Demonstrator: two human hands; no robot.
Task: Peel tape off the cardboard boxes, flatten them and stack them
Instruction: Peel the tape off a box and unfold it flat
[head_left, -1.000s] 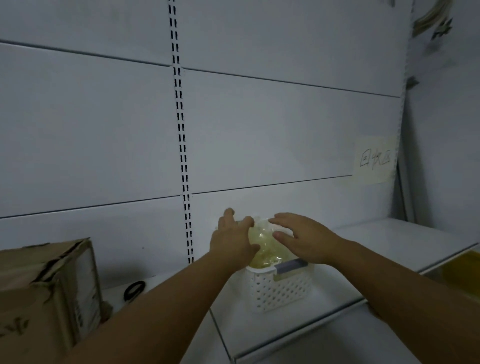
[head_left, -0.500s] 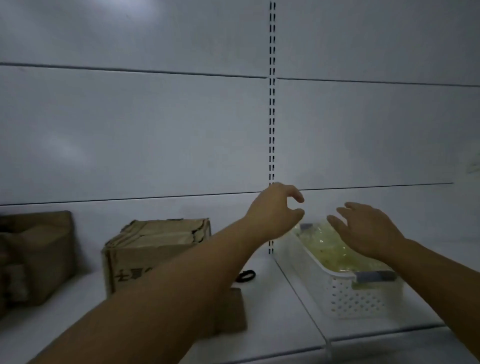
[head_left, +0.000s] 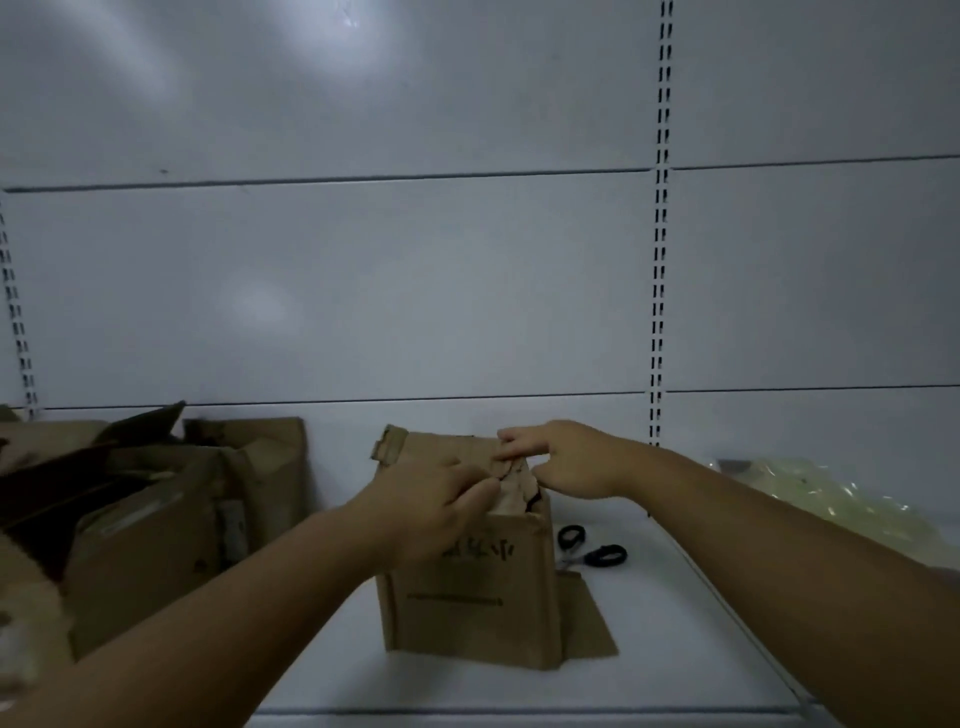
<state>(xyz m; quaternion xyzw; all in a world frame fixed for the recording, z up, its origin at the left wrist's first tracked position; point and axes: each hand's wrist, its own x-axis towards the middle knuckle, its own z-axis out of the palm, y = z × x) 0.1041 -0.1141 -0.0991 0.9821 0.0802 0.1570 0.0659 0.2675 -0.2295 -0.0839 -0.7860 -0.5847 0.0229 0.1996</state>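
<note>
A small brown cardboard box with dark print on its front stands upright in the middle of the white shelf. My left hand rests on the box's top front edge, fingers curled against the torn flap. My right hand pinches the crumpled top flap or tape at the box's right upper corner; which of the two I cannot tell. A loose flat piece of cardboard lies against the box's right side.
Black-handled scissors lie on the shelf right of the box. Several larger opened cardboard boxes crowd the left. A heap of yellowish peeled tape sits at the right. A white slotted back panel closes the shelf behind.
My view swung left from the white basket of tape. Both hands left the basket, crossed over and now grip the top of the small box.
</note>
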